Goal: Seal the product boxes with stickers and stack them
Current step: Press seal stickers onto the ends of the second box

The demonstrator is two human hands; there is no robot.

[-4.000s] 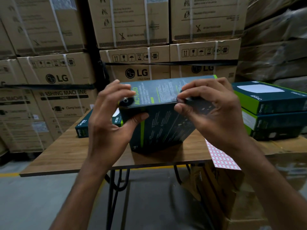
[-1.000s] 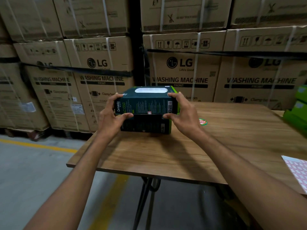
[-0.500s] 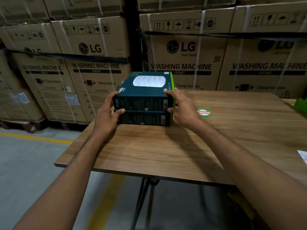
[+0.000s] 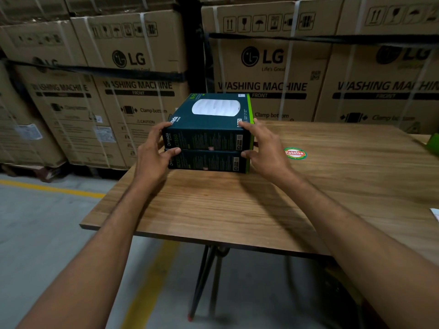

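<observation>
Two dark green product boxes are stacked at the far left corner of the wooden table [image 4: 237, 210]. The top box [image 4: 213, 122] shows a white oval picture on its lid and sits squarely on the lower box [image 4: 209, 163]. A small pale sticker [image 4: 210, 148] sits on the top box's front face, and another [image 4: 205, 169] on the lower one. My left hand [image 4: 152, 160] holds the stack's left end, fingers on the top box's corner and thumb at the seam. My right hand [image 4: 266, 150] holds the right end the same way.
A round red and green label [image 4: 295, 153] is stuck to the tabletop right of the stack. A green box edge [image 4: 433, 144] and a sticker sheet corner [image 4: 436, 213] show at the right border. Large washing machine cartons [image 4: 268, 62] stand behind the table.
Four seconds ago I held the box up close in both hands. Since then it has been carried to the left corner and set down on the other box, with both hands staying at its ends.
</observation>
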